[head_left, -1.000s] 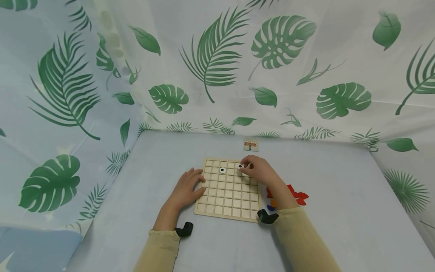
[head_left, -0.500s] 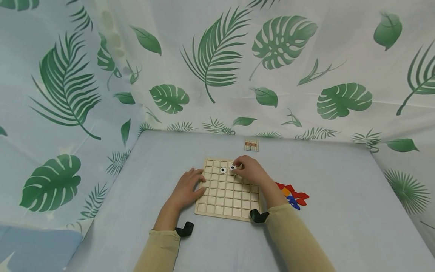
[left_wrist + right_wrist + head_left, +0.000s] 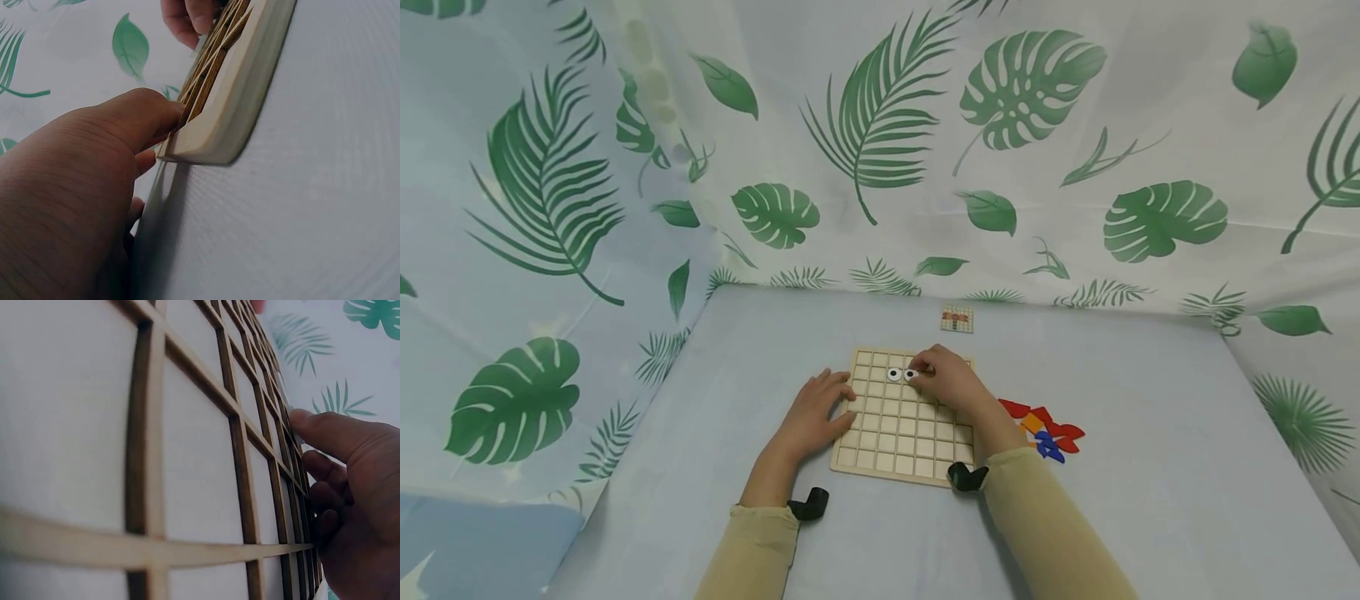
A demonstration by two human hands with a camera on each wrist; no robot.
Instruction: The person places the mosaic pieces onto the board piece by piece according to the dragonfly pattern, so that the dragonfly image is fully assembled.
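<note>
A wooden grid board (image 3: 883,446) with square cells lies flat on the table. My left hand (image 3: 812,419) rests at its left side, fingers spread loosely and the tips on the frame; in the left wrist view the thumb of that hand (image 3: 94,156) lies on the board's edge. My right hand (image 3: 951,381) pinches a round white eye piece (image 3: 911,375) with a black dot, close over an upper-row cell. A matching eye piece (image 3: 893,374) sits just to its left. In the right wrist view, the right hand's thumb (image 3: 334,434) reaches the board's surface.
Loose red pieces (image 3: 1063,436), blue pieces (image 3: 1049,447) and an orange piece (image 3: 1032,424) lie right of the board, partly behind the right forearm. A small card (image 3: 957,319) with a grid picture lies behind the board. Leaf-print cloth (image 3: 1037,217) hangs at the back and left.
My right hand has moved left across the board with the eye piece, bringing it beside the other one and lower onto the cell. My left hand has stayed at the board's left side.
</note>
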